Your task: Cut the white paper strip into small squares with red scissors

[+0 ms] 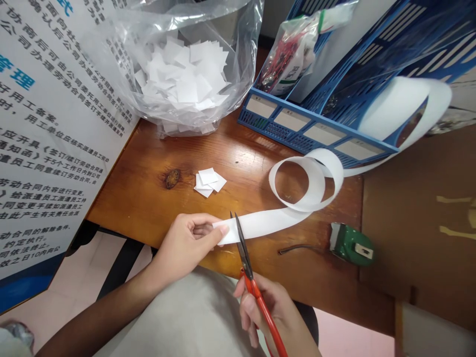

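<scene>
At left, a board (40, 163) of dark Chinese print, "劳动合同" legible; on the blue rack (277, 132), labels (292, 119) too small to read. Pinched in the left hand (188, 248), near the front edge of the table (130, 183), the white strip (269, 224); in curled fingers of the right hand (277, 300), scissors (267, 317), blades slightly parted across it. Around paper squares (208, 181), bare wood. Beyond, a clear bag (241, 84) of white pieces (193, 74); in the rack, a smaller bag (292, 57) with red contents.

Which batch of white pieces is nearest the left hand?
The small pile on the tabletop, beyond the left hand; the larger batch is farther off, inside the clear bag.
</scene>
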Tool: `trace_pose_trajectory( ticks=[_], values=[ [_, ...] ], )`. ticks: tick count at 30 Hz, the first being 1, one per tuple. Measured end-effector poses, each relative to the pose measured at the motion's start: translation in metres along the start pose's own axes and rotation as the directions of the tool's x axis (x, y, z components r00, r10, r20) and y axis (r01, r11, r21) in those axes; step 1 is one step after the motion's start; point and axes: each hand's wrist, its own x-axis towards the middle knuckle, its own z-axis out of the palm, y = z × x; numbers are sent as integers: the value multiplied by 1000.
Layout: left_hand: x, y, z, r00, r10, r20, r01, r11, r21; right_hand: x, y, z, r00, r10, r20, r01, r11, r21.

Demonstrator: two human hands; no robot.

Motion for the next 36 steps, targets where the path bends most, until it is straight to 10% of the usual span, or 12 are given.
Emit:
trace_pose_trajectory(
  ticks=[19, 27, 33, 36],
  values=[
    [11, 2, -13, 988, 125, -88, -119, 990, 72, 16, -17, 4, 993, 58, -98, -58, 998, -3],
    [46, 28, -37, 791, 593, -150, -395, 683, 614, 39, -17, 2, 872, -264, -411, 344, 930, 132],
    [68, 33, -46, 822, 567, -58, -393, 639, 661, 41, -9, 5, 843, -313, -437, 420, 891, 173],
    [72, 31, -46, 735, 677, -34, -417, 491, 765, 42, -8, 4, 837, -332, -435, 443, 878, 183]
  ],
)
